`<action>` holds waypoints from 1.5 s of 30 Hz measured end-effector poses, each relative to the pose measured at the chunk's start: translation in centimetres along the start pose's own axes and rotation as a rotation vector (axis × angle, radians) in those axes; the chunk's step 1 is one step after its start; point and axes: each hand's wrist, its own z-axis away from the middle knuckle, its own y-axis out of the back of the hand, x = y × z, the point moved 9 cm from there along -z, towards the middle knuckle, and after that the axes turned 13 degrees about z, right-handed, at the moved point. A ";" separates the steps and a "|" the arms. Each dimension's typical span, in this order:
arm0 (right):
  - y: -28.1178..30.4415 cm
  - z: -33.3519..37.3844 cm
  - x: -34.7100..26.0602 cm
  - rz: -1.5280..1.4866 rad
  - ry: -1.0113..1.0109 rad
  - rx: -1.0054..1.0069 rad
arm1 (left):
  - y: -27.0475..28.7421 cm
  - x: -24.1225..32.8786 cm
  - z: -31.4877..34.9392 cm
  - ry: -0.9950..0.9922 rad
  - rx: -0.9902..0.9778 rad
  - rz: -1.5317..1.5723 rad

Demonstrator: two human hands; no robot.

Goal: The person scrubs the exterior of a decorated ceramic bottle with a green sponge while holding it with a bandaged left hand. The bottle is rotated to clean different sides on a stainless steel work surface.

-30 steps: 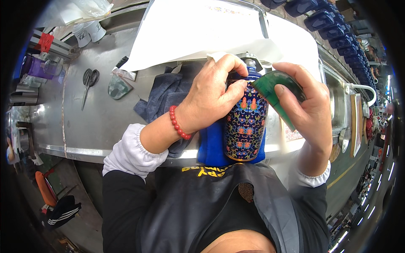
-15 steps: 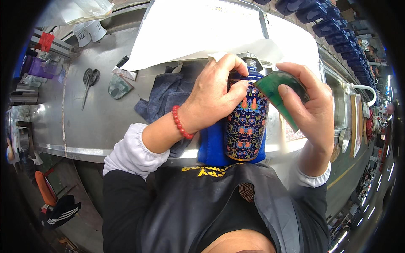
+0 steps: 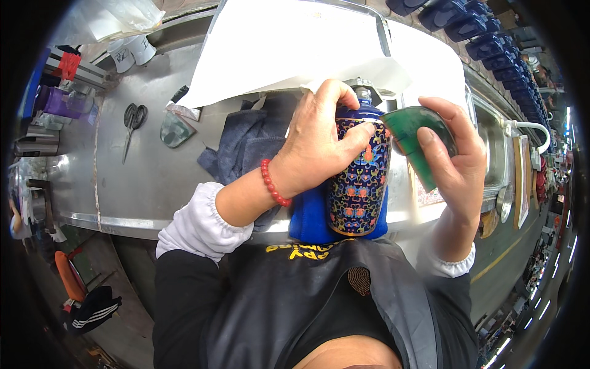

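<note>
A dark blue bottle (image 3: 358,184) with a colourful floral pattern and a narrow neck lies before me on a folded bright blue cloth (image 3: 309,212), its neck pointing away. My left hand (image 3: 322,135), with a red bead bracelet at the wrist, curls over the bottle's upper left side; its thumb presses on the pattern below the shoulder. Pinched between thumb and fingers, a flat green scraper (image 3: 410,132) is in my right hand (image 3: 458,154), just right of the bottle's shoulder. A crumpled grey-blue cloth (image 3: 246,138) lies left of the bottle, partly behind my left hand.
On the metal table (image 3: 147,184) at left lie black scissors (image 3: 131,126) and another green scraper (image 3: 176,130). White paper (image 3: 276,49) covers the far side. White cups (image 3: 132,52) stand far left. Several dark blue bottles (image 3: 485,46) line the far right, beyond a sink (image 3: 488,132).
My left thumb has slid a little right and nearer along the bottle. The right hand has drawn slightly to the right with the scraper, away from the bottle's shoulder.
</note>
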 end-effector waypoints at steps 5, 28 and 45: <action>-0.3 1.5 1.6 -0.058 0.007 0.075 | 0.1 -0.6 0.0 0.085 0.020 0.101; -5.2 4.7 -0.1 0.349 0.306 0.070 | 0.2 -0.7 0.6 0.060 0.022 0.165; -5.4 4.8 -0.9 0.422 0.298 0.001 | -1.4 3.5 5.8 -0.470 -0.023 -0.598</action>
